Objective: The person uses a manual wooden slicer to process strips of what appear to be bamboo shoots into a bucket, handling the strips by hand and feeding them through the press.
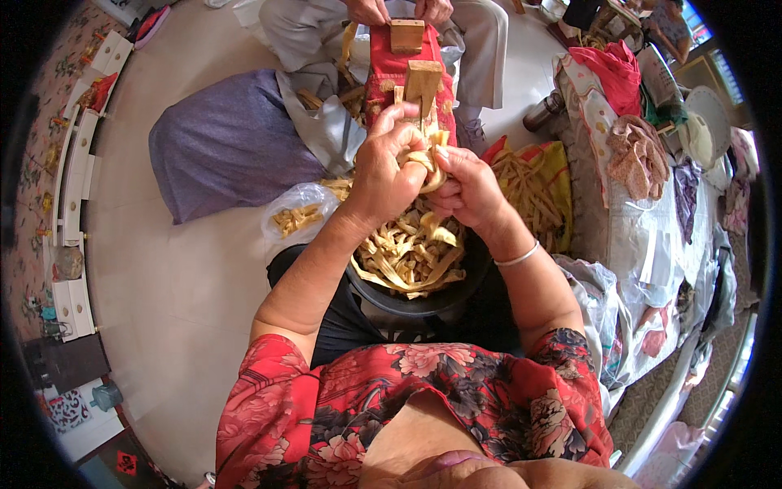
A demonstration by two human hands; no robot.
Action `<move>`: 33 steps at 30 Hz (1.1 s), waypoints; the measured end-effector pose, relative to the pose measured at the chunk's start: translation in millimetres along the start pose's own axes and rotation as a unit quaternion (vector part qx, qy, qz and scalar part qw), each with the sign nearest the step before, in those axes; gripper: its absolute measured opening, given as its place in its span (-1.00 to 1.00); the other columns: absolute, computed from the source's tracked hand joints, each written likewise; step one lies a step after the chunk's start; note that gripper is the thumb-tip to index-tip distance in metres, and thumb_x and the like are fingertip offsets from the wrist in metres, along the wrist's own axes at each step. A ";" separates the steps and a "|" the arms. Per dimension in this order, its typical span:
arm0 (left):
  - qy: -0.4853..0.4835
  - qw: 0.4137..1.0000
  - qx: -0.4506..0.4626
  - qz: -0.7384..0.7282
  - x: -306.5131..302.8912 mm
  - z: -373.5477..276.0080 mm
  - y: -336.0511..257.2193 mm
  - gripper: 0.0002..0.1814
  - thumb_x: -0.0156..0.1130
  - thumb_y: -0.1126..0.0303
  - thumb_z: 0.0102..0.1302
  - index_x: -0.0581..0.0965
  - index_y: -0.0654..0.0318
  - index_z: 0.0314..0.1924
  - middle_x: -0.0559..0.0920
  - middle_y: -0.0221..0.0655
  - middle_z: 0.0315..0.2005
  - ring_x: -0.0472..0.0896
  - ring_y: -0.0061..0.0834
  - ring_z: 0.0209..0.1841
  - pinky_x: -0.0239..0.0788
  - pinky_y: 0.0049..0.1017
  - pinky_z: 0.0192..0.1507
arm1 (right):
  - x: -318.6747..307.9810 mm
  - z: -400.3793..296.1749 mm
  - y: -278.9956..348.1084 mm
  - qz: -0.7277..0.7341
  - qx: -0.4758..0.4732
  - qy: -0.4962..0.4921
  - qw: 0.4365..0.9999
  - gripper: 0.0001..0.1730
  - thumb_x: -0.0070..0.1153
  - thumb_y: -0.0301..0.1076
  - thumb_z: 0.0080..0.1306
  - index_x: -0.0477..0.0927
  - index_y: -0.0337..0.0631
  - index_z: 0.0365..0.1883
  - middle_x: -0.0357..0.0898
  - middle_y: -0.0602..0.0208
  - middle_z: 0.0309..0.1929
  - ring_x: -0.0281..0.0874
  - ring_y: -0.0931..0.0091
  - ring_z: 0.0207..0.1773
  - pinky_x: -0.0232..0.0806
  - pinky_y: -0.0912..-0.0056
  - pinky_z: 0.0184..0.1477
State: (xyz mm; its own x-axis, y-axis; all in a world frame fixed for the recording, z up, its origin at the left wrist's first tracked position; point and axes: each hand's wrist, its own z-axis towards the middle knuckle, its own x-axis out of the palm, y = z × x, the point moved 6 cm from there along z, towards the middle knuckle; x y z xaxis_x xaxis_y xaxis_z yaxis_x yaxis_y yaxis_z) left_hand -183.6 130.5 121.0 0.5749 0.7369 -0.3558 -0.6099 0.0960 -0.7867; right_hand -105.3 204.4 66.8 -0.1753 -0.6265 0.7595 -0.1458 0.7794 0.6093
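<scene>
My left hand (pixel 391 162) and my right hand (pixel 467 183) meet in front of me, both closed on a looped, pale yellow strip of plant material (pixel 427 165). Just beyond my fingers a wooden block (pixel 423 82) stands upright on a narrow support covered with red cloth (pixel 382 61); a thin metal piece shows at its near side. A second wooden block (pixel 407 35) is farther along the cloth. Below my hands a dark round basin (pixel 421 305) holds many cut strips and pieces (pixel 409 253). My right wrist bears a pale bangle.
Another person's hands (pixel 400 9) are at the support's far end. A grey-blue cloth (pixel 232 147) and a clear plastic bag of pieces (pixel 299 214) lie left. On the right are a red and yellow sack with long strips (pixel 531 195), a steel flask (pixel 545 110) and a cloth-laden couch (pixel 641 226).
</scene>
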 end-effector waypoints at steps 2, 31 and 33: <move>0.003 0.993 0.107 0.039 -1.3 -0.5 -15.6 -0.90 -0.06 0.62 -0.06 0.41 0.35 -0.48 0.47 -0.10 -0.17 0.50 -0.25 -0.31 0.34 -0.42 -0.23 | -7.2 0.7 -2.6 0.013 0.091 0.101 0.991 -0.76 -0.08 -0.16 0.33 0.41 -0.11 -0.43 0.02 0.65 -0.78 -0.09 0.70 -0.80 -0.21 0.62 -0.74; 0.203 0.955 -0.197 -0.089 4.4 -5.6 22.6 -0.74 0.23 0.28 0.15 0.50 0.32 -0.55 0.50 -0.38 -0.71 0.47 -0.54 -0.70 0.27 -0.61 -0.64 | -15.1 1.5 19.2 -0.202 -0.089 -0.082 0.972 -0.87 0.12 -0.35 0.23 0.55 -0.19 -0.29 0.23 0.69 -0.66 -0.01 0.79 -0.69 -0.19 0.69 -0.66; 0.206 0.878 -0.288 -0.323 3.7 -9.0 24.7 -0.72 0.15 0.28 0.20 0.49 0.29 -0.60 0.38 -0.51 -0.80 0.34 -0.69 -0.76 0.21 -0.64 -0.72 | -10.5 -3.6 25.7 -0.152 -0.104 -0.057 0.981 -0.85 0.12 -0.33 0.22 0.55 -0.20 -0.31 0.26 0.67 -0.68 0.03 0.79 -0.69 -0.16 0.70 -0.65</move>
State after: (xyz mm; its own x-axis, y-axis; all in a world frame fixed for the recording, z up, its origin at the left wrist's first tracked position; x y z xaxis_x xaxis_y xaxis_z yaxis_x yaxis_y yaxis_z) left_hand -191.7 129.5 95.7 0.9199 0.3377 0.1993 0.2246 -0.0372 -0.9737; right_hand -103.7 231.1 75.4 -0.2632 -0.8171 0.5129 -0.0089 0.5337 0.8456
